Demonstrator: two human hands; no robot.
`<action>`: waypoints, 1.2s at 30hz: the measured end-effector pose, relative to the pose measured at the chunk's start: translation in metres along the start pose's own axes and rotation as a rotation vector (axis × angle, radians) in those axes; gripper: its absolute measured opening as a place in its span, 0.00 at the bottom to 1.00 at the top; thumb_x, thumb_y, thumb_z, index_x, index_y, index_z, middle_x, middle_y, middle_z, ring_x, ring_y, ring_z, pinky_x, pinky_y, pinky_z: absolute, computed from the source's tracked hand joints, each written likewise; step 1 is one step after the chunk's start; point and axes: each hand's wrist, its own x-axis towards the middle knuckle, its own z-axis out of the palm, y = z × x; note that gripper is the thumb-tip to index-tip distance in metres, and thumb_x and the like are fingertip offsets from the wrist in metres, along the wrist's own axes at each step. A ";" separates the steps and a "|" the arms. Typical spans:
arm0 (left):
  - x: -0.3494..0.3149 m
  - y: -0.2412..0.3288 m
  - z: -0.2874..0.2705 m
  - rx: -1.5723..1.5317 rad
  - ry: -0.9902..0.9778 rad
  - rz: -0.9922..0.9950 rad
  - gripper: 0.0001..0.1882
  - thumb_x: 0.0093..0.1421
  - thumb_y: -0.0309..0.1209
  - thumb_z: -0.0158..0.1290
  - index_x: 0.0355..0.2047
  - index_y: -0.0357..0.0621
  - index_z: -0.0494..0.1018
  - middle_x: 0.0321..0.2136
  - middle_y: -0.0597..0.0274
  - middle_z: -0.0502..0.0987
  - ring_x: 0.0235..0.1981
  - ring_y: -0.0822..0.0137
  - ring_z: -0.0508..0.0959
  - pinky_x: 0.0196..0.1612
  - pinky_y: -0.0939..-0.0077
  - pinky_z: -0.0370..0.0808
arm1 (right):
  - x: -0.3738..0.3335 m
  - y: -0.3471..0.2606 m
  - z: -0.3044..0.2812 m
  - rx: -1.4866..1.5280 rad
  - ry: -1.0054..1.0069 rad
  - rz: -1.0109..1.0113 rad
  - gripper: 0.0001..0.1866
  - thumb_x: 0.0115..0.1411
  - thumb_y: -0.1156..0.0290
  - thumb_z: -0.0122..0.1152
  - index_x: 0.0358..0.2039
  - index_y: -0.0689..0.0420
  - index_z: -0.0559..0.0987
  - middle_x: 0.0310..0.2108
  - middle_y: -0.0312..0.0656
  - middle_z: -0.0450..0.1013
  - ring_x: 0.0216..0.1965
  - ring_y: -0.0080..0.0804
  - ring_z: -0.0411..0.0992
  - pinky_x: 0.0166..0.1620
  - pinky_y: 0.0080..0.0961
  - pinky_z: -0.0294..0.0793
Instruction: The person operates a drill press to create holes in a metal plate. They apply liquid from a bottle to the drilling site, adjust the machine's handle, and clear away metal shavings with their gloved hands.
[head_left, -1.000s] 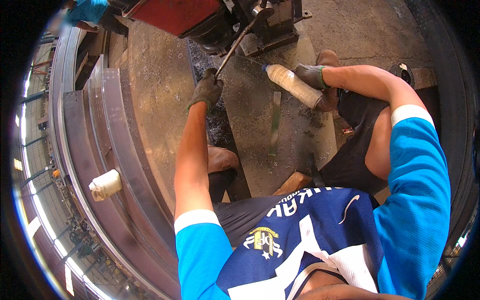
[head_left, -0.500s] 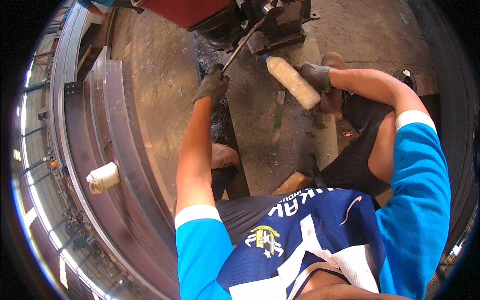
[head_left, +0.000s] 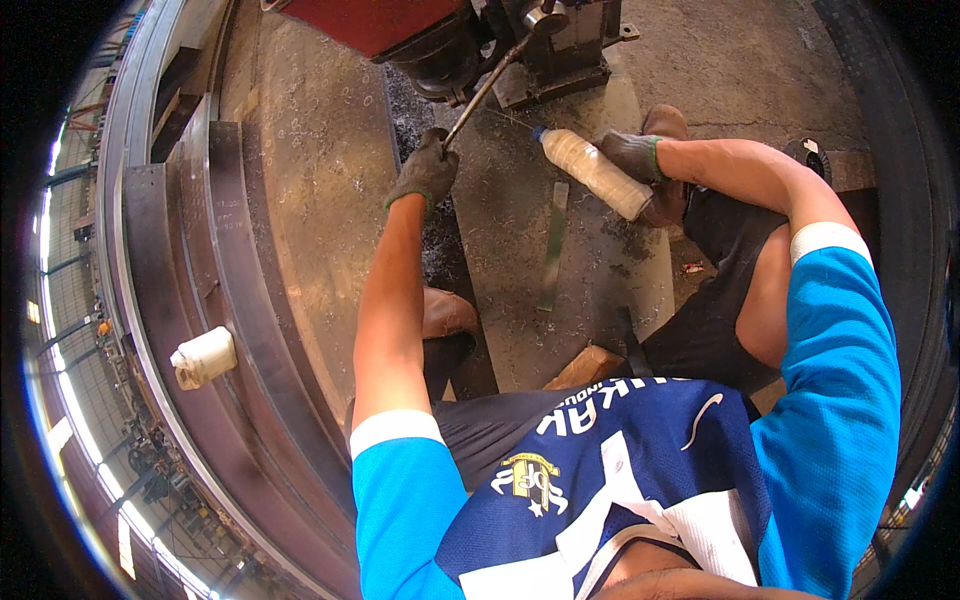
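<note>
I see bright shavings (head_left: pixel 422 112) scattered over the scuffed floor (head_left: pixel 510 300) below a red-and-black machine (head_left: pixel 545 65). My gloved left hand (head_left: pixel 425 172) has its fingers curled around a metal lever (head_left: pixel 485 91); the right hand's (head_left: pixel 632 157) fingers grip a cloudy bottle (head_left: pixel 590 170), blue cap toward the machine. Leftward, a pale jug (head_left: pixel 205 357) sits on long steel beams (head_left: pixel 255 290).

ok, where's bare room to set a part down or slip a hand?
Widest: the brown surface between the steel beams and the left forearm, bar scattered flecks. Smaller: the patch between the dark channel and the flat green strip. Crowded: in front of the machine, where the rod, left hand, bottle and right hand bunch up.
</note>
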 end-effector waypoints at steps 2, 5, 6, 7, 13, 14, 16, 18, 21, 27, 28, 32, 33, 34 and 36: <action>0.002 -0.002 0.002 -0.005 -0.007 -0.010 0.24 0.67 0.37 0.49 0.62 0.46 0.63 0.52 0.34 0.78 0.56 0.36 0.77 0.59 0.48 0.73 | -0.005 -0.006 -0.004 0.094 0.023 0.040 0.18 0.72 0.62 0.49 0.51 0.58 0.82 0.49 0.43 0.80 0.49 0.33 0.77 0.52 0.35 0.72; 0.005 -0.005 0.004 0.035 -0.021 0.002 0.24 0.67 0.37 0.50 0.61 0.46 0.63 0.52 0.34 0.78 0.56 0.36 0.77 0.59 0.48 0.73 | -0.009 -0.011 -0.007 -0.235 -0.029 -0.048 0.19 0.73 0.61 0.48 0.52 0.59 0.81 0.51 0.45 0.79 0.51 0.33 0.77 0.53 0.36 0.72; 0.006 -0.005 0.005 0.023 -0.010 0.002 0.24 0.67 0.37 0.50 0.62 0.46 0.63 0.52 0.34 0.78 0.56 0.36 0.77 0.59 0.48 0.73 | -0.009 -0.011 -0.006 -0.061 -0.033 -0.006 0.19 0.73 0.60 0.49 0.53 0.58 0.80 0.52 0.46 0.79 0.51 0.34 0.77 0.54 0.36 0.72; 0.006 -0.006 0.006 0.000 -0.003 0.005 0.24 0.67 0.37 0.50 0.62 0.46 0.63 0.52 0.34 0.78 0.56 0.36 0.77 0.59 0.48 0.73 | -0.008 -0.011 -0.005 0.097 -0.036 0.056 0.19 0.72 0.60 0.49 0.54 0.58 0.80 0.52 0.46 0.79 0.52 0.34 0.77 0.54 0.36 0.72; 0.006 -0.009 0.009 -0.022 0.007 0.019 0.26 0.67 0.36 0.50 0.63 0.45 0.61 0.51 0.34 0.78 0.56 0.36 0.77 0.59 0.47 0.73 | 0.005 0.001 0.003 -0.088 0.062 -0.030 0.19 0.72 0.59 0.53 0.56 0.56 0.79 0.53 0.44 0.79 0.53 0.35 0.77 0.55 0.36 0.72; 0.007 -0.009 0.010 -0.022 0.000 0.021 0.27 0.67 0.36 0.50 0.64 0.45 0.61 0.51 0.34 0.79 0.56 0.35 0.77 0.59 0.47 0.73 | 0.007 0.003 0.004 -0.113 0.078 -0.061 0.19 0.71 0.59 0.54 0.56 0.56 0.79 0.52 0.44 0.79 0.52 0.35 0.77 0.55 0.36 0.72; 0.008 -0.009 0.011 -0.043 0.005 0.004 0.26 0.67 0.37 0.50 0.63 0.45 0.62 0.51 0.34 0.79 0.56 0.35 0.77 0.58 0.47 0.73 | 0.012 0.003 0.004 -0.208 0.142 -0.195 0.21 0.66 0.57 0.61 0.52 0.58 0.80 0.49 0.48 0.80 0.49 0.42 0.78 0.51 0.39 0.75; 0.009 -0.009 0.012 -0.044 0.006 -0.010 0.26 0.67 0.37 0.50 0.63 0.46 0.62 0.51 0.34 0.79 0.55 0.34 0.78 0.58 0.46 0.73 | 0.014 0.003 0.003 -0.124 0.145 -0.251 0.22 0.64 0.56 0.65 0.50 0.59 0.81 0.47 0.51 0.81 0.47 0.45 0.79 0.50 0.40 0.77; 0.009 -0.008 0.013 -0.025 0.006 -0.009 0.25 0.67 0.38 0.49 0.62 0.47 0.62 0.50 0.33 0.79 0.54 0.33 0.78 0.57 0.45 0.73 | 0.011 -0.003 0.000 -0.014 0.114 -0.317 0.21 0.64 0.56 0.65 0.51 0.58 0.81 0.46 0.50 0.81 0.45 0.43 0.80 0.49 0.38 0.76; 0.008 -0.004 0.010 -0.060 -0.041 -0.036 0.24 0.66 0.38 0.49 0.61 0.48 0.63 0.48 0.32 0.79 0.52 0.32 0.78 0.55 0.43 0.74 | -0.002 -0.018 -0.003 -0.015 0.055 -0.165 0.21 0.68 0.57 0.58 0.56 0.56 0.79 0.50 0.46 0.80 0.50 0.38 0.78 0.53 0.36 0.74; 0.009 -0.004 0.010 -0.058 -0.043 -0.025 0.24 0.66 0.38 0.49 0.61 0.48 0.63 0.48 0.32 0.79 0.52 0.32 0.78 0.55 0.43 0.74 | -0.003 -0.017 -0.003 -0.009 0.045 -0.149 0.21 0.69 0.57 0.57 0.56 0.56 0.78 0.51 0.46 0.79 0.51 0.37 0.77 0.54 0.35 0.74; 0.008 -0.003 0.010 -0.025 -0.037 -0.038 0.23 0.66 0.37 0.49 0.60 0.47 0.64 0.47 0.32 0.79 0.52 0.32 0.78 0.54 0.44 0.75 | 0.008 0.002 0.001 -0.110 -0.013 -0.084 0.22 0.72 0.57 0.52 0.60 0.54 0.77 0.54 0.43 0.78 0.54 0.34 0.76 0.57 0.34 0.72; 0.008 -0.003 0.011 -0.036 -0.031 -0.035 0.23 0.66 0.37 0.49 0.60 0.47 0.64 0.47 0.32 0.79 0.52 0.33 0.78 0.54 0.44 0.75 | 0.015 0.009 0.003 -0.136 -0.037 -0.068 0.22 0.73 0.57 0.51 0.60 0.54 0.76 0.55 0.42 0.78 0.55 0.33 0.76 0.58 0.33 0.71; 0.008 -0.003 0.011 -0.048 -0.027 -0.034 0.23 0.66 0.37 0.50 0.60 0.47 0.64 0.47 0.32 0.79 0.52 0.33 0.78 0.54 0.44 0.75 | 0.022 0.016 0.006 -0.140 -0.058 -0.047 0.22 0.74 0.57 0.50 0.61 0.53 0.76 0.55 0.42 0.78 0.55 0.32 0.76 0.58 0.33 0.71; 0.007 -0.002 0.011 -0.046 -0.011 -0.025 0.23 0.66 0.37 0.50 0.60 0.47 0.64 0.48 0.32 0.79 0.52 0.33 0.78 0.55 0.45 0.75 | 0.038 0.027 0.013 0.118 -0.074 0.037 0.20 0.73 0.56 0.51 0.57 0.55 0.78 0.52 0.42 0.78 0.52 0.33 0.77 0.55 0.35 0.72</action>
